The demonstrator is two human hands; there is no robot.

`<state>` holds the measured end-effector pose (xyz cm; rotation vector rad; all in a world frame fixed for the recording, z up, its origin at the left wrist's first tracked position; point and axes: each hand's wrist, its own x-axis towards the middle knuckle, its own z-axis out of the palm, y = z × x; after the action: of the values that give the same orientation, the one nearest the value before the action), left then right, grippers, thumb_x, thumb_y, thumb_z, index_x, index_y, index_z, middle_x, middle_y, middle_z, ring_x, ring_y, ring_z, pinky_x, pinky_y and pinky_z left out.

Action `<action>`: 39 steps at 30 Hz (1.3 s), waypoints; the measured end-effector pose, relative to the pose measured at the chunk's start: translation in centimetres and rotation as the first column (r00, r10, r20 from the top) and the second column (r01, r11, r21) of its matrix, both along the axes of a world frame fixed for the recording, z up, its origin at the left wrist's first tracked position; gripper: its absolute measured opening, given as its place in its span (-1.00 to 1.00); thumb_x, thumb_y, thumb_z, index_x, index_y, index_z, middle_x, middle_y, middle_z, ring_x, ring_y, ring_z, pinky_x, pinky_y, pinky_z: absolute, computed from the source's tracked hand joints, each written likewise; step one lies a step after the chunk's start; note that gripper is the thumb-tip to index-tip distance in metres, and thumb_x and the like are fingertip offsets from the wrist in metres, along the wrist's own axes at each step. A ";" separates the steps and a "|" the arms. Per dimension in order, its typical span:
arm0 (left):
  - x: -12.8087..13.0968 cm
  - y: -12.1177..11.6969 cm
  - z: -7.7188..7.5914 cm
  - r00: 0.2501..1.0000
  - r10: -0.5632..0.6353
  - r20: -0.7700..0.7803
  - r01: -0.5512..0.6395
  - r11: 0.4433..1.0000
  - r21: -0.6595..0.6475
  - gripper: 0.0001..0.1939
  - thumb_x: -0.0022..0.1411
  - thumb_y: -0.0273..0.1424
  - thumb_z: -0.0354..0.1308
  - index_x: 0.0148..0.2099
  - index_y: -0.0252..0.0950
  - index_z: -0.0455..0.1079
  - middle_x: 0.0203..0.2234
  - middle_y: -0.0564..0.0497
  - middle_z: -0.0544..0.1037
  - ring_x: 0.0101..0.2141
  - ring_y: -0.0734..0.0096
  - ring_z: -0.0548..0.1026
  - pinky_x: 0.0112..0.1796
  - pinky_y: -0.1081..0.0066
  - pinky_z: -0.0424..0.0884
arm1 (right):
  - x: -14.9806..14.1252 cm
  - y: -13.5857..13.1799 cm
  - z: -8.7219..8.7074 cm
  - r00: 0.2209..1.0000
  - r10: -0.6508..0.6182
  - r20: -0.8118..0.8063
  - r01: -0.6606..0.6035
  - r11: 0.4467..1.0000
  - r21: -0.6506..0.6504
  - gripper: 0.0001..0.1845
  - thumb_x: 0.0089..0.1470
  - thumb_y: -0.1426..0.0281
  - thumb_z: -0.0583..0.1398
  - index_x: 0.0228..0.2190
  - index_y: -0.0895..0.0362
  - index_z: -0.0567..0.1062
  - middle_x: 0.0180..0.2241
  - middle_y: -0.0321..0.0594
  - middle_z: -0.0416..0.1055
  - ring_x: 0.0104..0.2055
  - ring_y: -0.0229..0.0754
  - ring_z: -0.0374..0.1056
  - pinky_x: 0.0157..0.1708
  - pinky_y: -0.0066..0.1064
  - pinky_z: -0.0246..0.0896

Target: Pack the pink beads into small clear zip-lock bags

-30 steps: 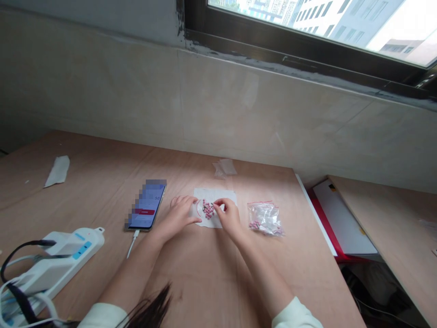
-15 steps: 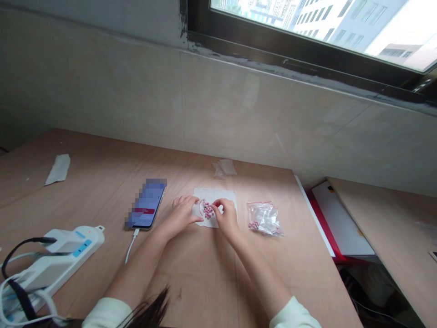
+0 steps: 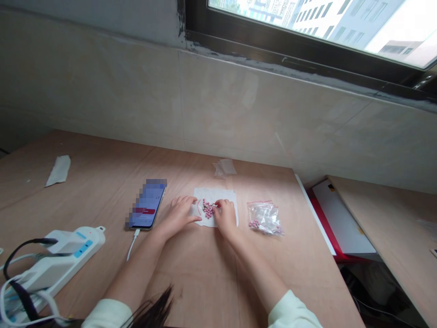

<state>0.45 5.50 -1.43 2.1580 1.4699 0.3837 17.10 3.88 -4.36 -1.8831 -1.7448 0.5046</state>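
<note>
The left hand (image 3: 180,212) has its fingers parted beside pink beads (image 3: 208,210); whether the right hand (image 3: 225,217) opposite grips any, I cannot tell.

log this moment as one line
left hand: at left edge of white paper; right hand: at pink beads; clear bag: right of paper; phone: left

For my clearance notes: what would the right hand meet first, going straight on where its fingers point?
Probably the pink pieces beside the right hand; contact is hard to judge.

Narrow gap between paper (image 3: 223,193) and bag (image 3: 265,217)
</note>
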 end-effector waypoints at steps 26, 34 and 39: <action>0.3 0.1 0.3 1.000 -0.002 0.022 0.002 1.000 -0.001 -0.59 -0.15 -0.28 0.21 -0.20 -0.25 0.24 -0.16 -0.05 0.39 -0.12 0.21 0.29 -0.13 0.28 0.09 | 1.2 1.8 0.0 0.998 0.020 -0.055 -0.019 1.000 0.015 -0.88 -0.15 0.54 0.10 -0.48 0.16 0.40 -0.40 -0.14 0.34 -0.27 -0.14 0.19 -0.29 -0.35 0.07; 0.5 0.2 0.1 1.000 -0.003 0.012 0.003 1.000 -0.009 -0.58 -0.14 -0.25 0.20 -0.19 -0.25 0.24 -0.17 -0.06 0.40 -0.12 0.20 0.30 -0.12 0.26 0.08 | 0.4 1.1 0.8 0.974 0.071 -0.215 -0.062 0.997 0.045 -0.92 -0.10 0.45 0.09 -0.52 0.15 0.40 -0.45 -0.21 0.36 -0.33 -0.20 0.21 -0.29 -0.40 0.07; 0.7 0.2 -0.1 1.000 0.006 0.015 -0.006 1.000 0.005 -0.59 -0.15 -0.26 0.20 -0.20 -0.27 0.26 -0.17 -0.08 0.40 -0.12 0.17 0.30 -0.12 0.25 0.09 | -0.3 0.2 1.0 0.987 0.033 -0.157 -0.036 0.999 -0.016 -0.90 -0.11 0.40 0.11 -0.48 0.17 0.40 -0.42 -0.14 0.36 -0.31 -0.14 0.20 -0.31 -0.37 0.07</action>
<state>1.18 5.72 -1.57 2.1506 1.4688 0.4051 16.79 4.07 -3.33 -1.7775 -1.6780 0.6662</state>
